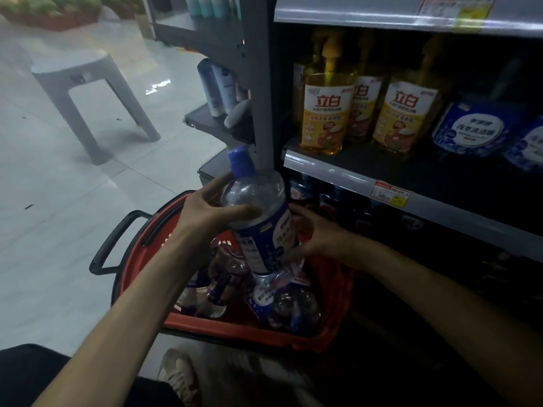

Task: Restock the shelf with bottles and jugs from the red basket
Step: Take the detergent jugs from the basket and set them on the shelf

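Observation:
A clear bottle [258, 212] with a blue cap and blue label is held upright above the red basket [255, 326]. My left hand [210, 211] grips its upper body from the left. On the bottle's lower right side, the curled fingers of my right hand [313, 233] hold it. More clear, blue-labelled bottles [282, 304] lie inside the basket. To the right, the dark shelf [346, 171] carries yellow detergent jugs [324, 107] and blue-labelled jugs [470, 127].
A grey plastic stool [88, 83] stands on the tiled floor to the left. The grey shelf upright [260, 83] rises just behind the bottle. Tubes [217, 86] stand on a side shelf. The basket's black handle [117, 242] sticks out left. My shoe [179, 374] is below the basket.

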A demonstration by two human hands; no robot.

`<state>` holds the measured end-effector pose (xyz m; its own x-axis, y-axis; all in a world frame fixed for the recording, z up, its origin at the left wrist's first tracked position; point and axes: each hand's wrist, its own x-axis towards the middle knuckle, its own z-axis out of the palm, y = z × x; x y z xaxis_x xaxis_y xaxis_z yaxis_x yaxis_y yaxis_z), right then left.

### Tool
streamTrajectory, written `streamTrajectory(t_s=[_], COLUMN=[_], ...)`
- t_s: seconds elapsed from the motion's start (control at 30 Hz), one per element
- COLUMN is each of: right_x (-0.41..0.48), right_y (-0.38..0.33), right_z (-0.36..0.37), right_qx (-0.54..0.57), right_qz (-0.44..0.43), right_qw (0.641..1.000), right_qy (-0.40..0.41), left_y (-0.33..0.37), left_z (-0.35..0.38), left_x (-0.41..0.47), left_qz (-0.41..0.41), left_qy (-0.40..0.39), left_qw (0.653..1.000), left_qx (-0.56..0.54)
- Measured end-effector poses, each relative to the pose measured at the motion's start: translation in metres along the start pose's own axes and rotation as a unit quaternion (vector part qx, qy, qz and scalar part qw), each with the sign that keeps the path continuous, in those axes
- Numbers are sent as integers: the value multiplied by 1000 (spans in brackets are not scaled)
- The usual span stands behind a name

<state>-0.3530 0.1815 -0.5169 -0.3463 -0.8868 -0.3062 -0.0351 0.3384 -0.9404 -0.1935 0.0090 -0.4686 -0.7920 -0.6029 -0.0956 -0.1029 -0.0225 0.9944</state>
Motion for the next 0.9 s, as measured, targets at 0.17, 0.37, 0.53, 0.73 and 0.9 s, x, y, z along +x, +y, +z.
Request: streamTrajectory(t_s=[0.17,0.37,0.53,0.73,0.9], right_x=[-27,-55,-90,-120,-148], right_y=[17,39,29,48,69], right_z=[25,29,2,-16,-32], right_qx=[163,237,251,303,323], right_qz=[26,-10,-21,1,18], right_qw=[985,967,958,935,919], right_qy=[-48,90,139,186,227], left_y=[7,7,17,5,-19], left_z=[25,72,115,156,184], left_x=[-6,-8,-11,-19,-30], left_qz=[-10,22,57,31,12], left_qy=[-99,-131,-140,-179,-209], left_qw=[995,991,988,982,965], left_qx=[24,-4,-10,45,158])
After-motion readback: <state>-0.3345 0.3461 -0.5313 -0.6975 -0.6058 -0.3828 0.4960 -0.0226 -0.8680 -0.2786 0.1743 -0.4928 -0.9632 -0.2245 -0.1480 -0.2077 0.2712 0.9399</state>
